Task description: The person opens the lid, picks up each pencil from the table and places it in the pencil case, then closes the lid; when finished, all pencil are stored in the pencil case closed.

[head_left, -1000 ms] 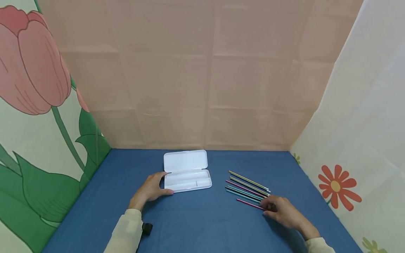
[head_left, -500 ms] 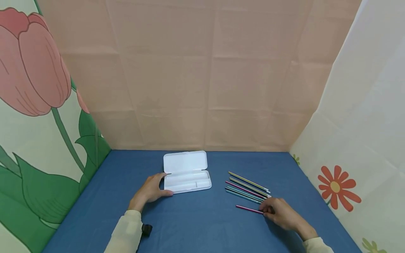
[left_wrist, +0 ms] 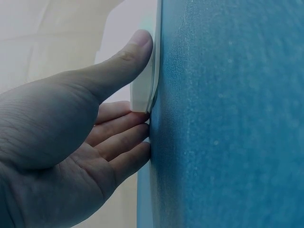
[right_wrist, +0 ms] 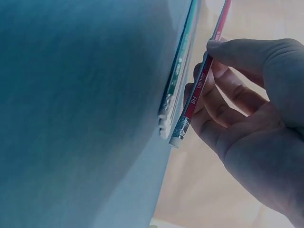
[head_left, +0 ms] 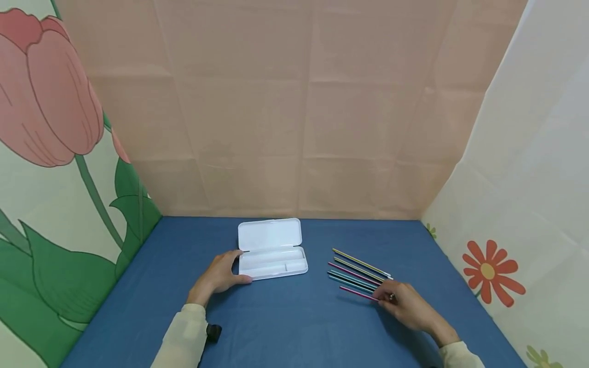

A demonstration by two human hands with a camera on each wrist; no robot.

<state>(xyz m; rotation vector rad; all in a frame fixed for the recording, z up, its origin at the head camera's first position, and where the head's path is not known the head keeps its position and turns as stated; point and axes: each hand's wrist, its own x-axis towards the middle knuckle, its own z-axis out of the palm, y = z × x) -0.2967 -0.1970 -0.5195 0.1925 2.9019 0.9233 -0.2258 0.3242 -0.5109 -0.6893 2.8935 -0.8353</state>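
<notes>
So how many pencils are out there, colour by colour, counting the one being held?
Yellow pencils: 2
Green pencils: 2
Red pencils: 2, one of them in the right hand
Total: 6

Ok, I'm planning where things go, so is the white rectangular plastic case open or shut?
Open: the white rectangular plastic case has its flat white lid swung back, leaving the divided white base uncovered.
</notes>
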